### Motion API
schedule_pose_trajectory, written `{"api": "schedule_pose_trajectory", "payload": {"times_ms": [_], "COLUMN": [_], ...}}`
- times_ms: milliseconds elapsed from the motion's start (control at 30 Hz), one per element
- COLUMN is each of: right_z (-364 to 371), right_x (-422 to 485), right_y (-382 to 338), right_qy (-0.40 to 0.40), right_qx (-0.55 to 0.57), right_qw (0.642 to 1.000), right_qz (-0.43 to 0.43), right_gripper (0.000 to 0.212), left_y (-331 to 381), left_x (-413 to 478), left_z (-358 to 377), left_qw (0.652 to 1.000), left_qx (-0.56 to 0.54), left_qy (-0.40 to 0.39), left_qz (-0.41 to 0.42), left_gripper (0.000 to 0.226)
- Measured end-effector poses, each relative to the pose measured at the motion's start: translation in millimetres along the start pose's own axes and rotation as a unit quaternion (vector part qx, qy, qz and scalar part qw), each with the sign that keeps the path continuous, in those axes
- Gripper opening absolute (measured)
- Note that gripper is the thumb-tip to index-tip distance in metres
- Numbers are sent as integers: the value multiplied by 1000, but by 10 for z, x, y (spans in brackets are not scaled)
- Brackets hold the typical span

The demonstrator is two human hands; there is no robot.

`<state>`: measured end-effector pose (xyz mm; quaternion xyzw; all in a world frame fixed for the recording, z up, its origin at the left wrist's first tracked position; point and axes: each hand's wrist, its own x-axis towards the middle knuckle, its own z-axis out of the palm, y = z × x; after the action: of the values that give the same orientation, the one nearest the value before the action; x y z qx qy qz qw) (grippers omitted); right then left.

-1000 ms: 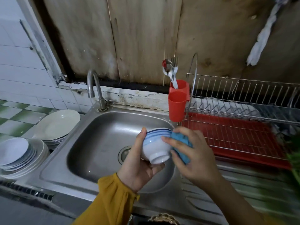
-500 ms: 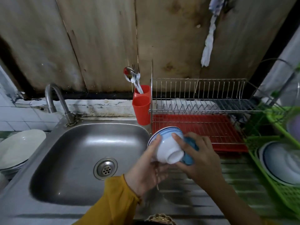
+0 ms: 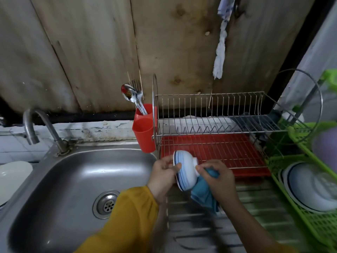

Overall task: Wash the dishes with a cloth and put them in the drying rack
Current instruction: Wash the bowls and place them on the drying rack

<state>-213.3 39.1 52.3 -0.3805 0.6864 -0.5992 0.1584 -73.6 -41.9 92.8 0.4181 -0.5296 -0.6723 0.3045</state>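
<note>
Bowl (image 3: pixel 185 169) gripped in left hand (image 3: pixel 163 177), right hand (image 3: pixel 218 177) pressing cloth (image 3: pixel 205 195) against it

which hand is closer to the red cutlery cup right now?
Left. The left hand, gripping the bowl, sits just below and right of the red cutlery cup. The right hand, holding the blue cloth, is farther right, past the bowl.

A home kitchen; steel sink (image 3: pixel 60 172), tap (image 3: pixel 39 123), wire drying rack (image 3: pixel 215 125), cutlery cup (image 3: pixel 144 128).
</note>
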Motion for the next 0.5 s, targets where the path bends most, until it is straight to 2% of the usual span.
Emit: {"api": "schedule_pose_trajectory", "payload": {"times_ms": [67, 167, 200, 267, 367, 433, 500], "right_z": [-62, -167, -185, -182, -125, -78, -23], "right_x": [49, 159, 194, 240, 319, 379, 461], "right_y": [-71, -111, -123, -121, -71, -51, -12], "right_qy": [-13, -102, -134, -163, -143, -129, -126], "right_qx": [28, -2, -5, 10, 58, 62, 33], "right_qw": [999, 993, 989, 985, 987, 989, 991], "right_qz": [15, 58, 63, 49, 37, 25, 12], "right_gripper": [28, 68, 74, 73, 65, 56, 53], "left_y": [69, 94, 93, 85, 72, 27, -7], "left_x": [63, 170, 198, 248, 331, 398, 473], "left_z": [-52, -79, -68, -51, -33, -59, -133], "left_qw": [999, 996, 994, 991, 988, 993, 979], "left_qx": [-35, -83, -95, -120, -136, -60, 109], "left_qy": [-14, -36, -46, -60, -69, -86, -127], "left_qz": [-5, 2, 8, 16, 16, 52, 119], "left_gripper": [24, 30, 32, 35, 46, 65, 87]}}
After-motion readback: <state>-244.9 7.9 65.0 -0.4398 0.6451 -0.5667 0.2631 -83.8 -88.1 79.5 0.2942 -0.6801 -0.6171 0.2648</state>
